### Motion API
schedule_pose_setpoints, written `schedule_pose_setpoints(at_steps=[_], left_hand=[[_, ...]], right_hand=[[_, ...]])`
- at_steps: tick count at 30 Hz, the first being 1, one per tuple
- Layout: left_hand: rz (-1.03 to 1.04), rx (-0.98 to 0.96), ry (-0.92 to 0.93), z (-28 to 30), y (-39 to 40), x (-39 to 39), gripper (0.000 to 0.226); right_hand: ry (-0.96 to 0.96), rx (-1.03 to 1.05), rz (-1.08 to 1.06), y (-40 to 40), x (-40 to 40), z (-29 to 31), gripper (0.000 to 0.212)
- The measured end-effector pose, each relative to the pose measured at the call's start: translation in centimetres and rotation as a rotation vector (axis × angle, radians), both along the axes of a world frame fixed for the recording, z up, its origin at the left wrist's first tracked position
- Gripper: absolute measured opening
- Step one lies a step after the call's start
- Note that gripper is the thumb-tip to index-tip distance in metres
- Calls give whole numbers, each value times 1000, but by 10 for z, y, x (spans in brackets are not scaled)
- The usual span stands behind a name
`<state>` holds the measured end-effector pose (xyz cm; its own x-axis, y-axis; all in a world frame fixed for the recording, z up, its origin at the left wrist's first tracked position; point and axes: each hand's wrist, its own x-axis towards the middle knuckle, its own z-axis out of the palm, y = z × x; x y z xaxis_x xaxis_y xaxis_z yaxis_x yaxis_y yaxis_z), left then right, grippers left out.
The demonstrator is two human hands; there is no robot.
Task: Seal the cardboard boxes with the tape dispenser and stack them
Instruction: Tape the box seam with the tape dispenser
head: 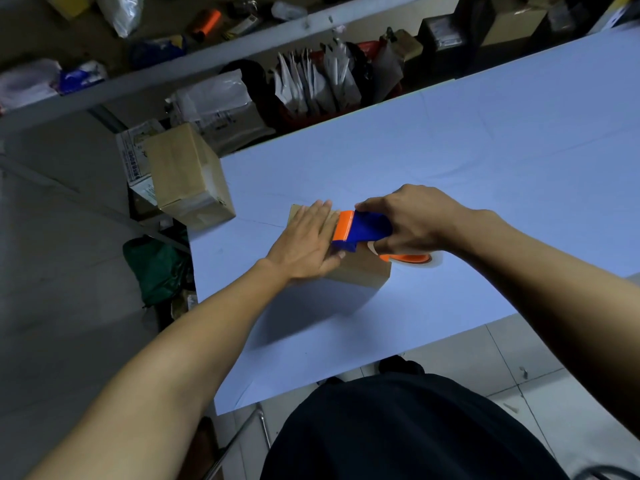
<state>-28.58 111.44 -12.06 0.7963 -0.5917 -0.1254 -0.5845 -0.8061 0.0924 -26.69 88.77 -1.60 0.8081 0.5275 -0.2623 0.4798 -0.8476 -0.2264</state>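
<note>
Head view is showing a pale blue table (450, 161) running from the near centre to the far right, its surface bare apart from faint crease lines. A small cardboard box (360, 271) is sitting on the table near its left end. The left hand (304, 240) is lying flat on the box top, fingers straight and close together, pressing down. The right hand (412, 220) is gripping a tape dispenser (363, 228), fingers curled round its blue body; the orange front edge is touching the box top just beside the left fingertips. The tape roll (412, 258) is showing below the right hand, beside the box's right edge.

A second, larger cardboard box (187, 174) is standing at the far left corner of the table, overhanging the edge, with a printed carton (136, 157) just behind it on the left. A green bag (156, 265) is lying on the grey floor (52, 271) below. Beyond the far edge, a white plastic bag (214, 102) and a bin of white envelopes (318, 84) are standing under a grey shelf (173, 67) carrying mixed packages. Dark boxes (446, 39) are stacked at the far right.
</note>
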Motion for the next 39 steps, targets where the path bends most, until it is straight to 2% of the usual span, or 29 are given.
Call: schedule_pose_setpoints(at_steps=[4,12,23,27,31,39], left_hand=[[13,37,17,1,-3,4,100],[34,93,91,0,-3,3,111],[72,107,103,4,-5,1,113],[115,78,142,3,-5,0,113],[101,93,165,8,-5,0,104],[39,156,164,11,-8,1,98]], right_hand=[[2,-8,10,0,1,1,67],[4,-45,19,3,0,2,66],[-4,-30,24,-11,-9,1,70],[41,-67,-30,-40,-18,-6,71],[79,-51,-103,-73,-32,-16,69],[56,19,-110,-84,-39,-35,70]])
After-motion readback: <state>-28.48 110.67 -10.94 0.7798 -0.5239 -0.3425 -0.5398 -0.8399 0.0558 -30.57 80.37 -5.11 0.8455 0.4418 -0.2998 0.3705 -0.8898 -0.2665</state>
